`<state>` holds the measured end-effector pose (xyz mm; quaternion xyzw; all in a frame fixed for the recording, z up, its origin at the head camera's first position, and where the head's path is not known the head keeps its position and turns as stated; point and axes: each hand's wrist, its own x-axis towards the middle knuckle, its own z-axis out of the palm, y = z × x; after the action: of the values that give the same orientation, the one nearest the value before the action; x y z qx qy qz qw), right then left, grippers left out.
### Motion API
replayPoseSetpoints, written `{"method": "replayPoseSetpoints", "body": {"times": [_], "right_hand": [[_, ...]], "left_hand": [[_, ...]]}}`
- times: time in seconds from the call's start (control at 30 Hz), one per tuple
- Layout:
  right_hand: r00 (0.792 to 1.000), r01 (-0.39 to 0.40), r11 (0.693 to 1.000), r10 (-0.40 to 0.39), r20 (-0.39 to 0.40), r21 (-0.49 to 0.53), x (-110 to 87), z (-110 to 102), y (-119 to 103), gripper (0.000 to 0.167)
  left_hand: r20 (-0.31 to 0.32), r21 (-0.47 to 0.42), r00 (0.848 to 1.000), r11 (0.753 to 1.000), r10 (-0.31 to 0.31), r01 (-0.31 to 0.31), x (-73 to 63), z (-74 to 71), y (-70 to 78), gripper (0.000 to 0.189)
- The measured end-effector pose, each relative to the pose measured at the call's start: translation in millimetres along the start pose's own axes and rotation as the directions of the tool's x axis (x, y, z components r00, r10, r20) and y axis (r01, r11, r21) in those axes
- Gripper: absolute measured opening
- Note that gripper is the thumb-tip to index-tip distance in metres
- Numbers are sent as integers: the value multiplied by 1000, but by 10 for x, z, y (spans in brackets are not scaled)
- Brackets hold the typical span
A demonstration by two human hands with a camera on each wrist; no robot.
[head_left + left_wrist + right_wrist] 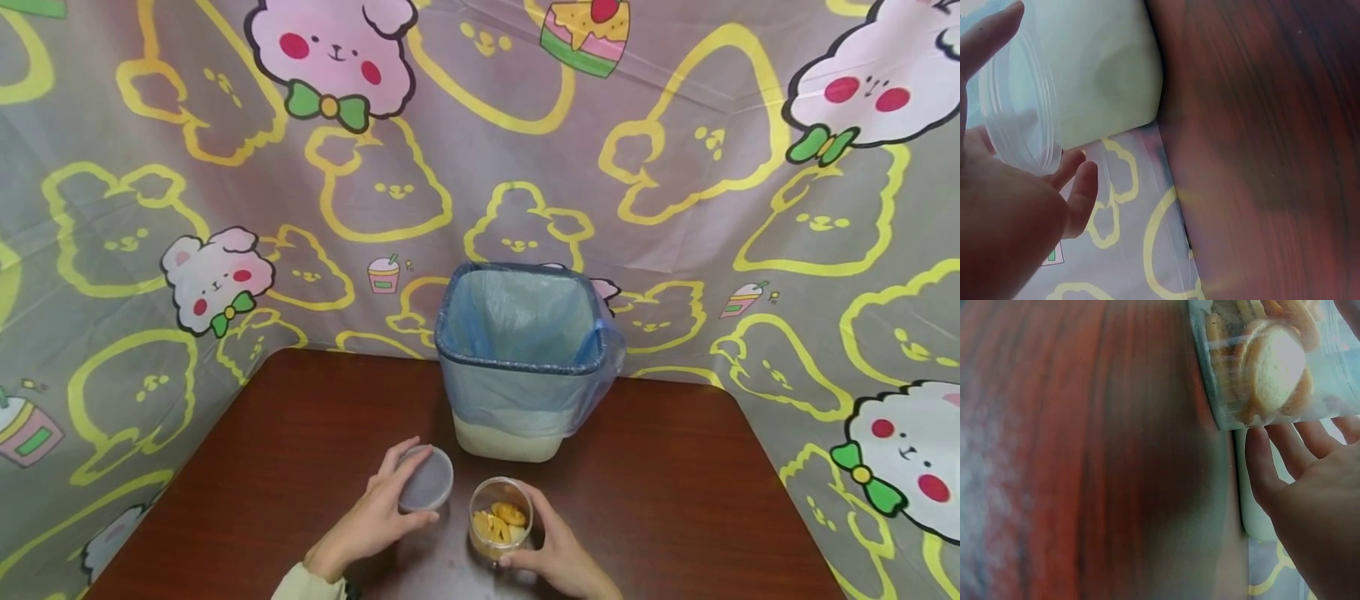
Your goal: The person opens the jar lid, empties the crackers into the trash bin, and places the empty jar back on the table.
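Observation:
My left hand point(372, 518) holds a round translucent plastic lid point(427, 480) by its rim, tilted above the table. In the left wrist view the lid point(1021, 100) sits between the thumb and the other fingers, its ridged edge showing. Just to the right, my right hand point(558, 546) grips the side of a clear jar point(478, 546) with its mouth uncovered. Golden-brown cookies point(497, 521) lie inside the jar. From the right wrist, one cookie with a pale face point(1280, 370) presses near the jar's wall, and my fingertips touch the jar low down.
Behind both hands stands a pale bin point(506, 442) lined with a blue plastic bag point(517, 392). The brown wooden table point(300, 442) meets a cartoon-printed cloth point(660, 233) at the back and on both sides.

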<state>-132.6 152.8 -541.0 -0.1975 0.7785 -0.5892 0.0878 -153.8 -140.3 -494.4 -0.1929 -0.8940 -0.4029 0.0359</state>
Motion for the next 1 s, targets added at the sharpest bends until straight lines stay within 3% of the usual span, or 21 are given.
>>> {"method": "replayPoseSetpoints", "body": {"times": [0.43,0.63,0.83,1.0], "right_hand": [[998,-60,998,59,14,26,-16,28,19,90],[998,-63,998,63,11,16,-4,23,16,91],[1000,-24,1000,24,9,5,6,9,15,89],[1000,12,1000,-12,4,-7,8,-2,23,88]], "left_hand": [[-123,96,992,995,-8,20,-60,-60,-90,85],[-171,172,983,980,-70,99,-76,-123,-166,87],[-180,169,969,966,-166,197,-82,-209,-217,89],[-214,191,964,961,-159,201,-90,-267,-259,86]]}}
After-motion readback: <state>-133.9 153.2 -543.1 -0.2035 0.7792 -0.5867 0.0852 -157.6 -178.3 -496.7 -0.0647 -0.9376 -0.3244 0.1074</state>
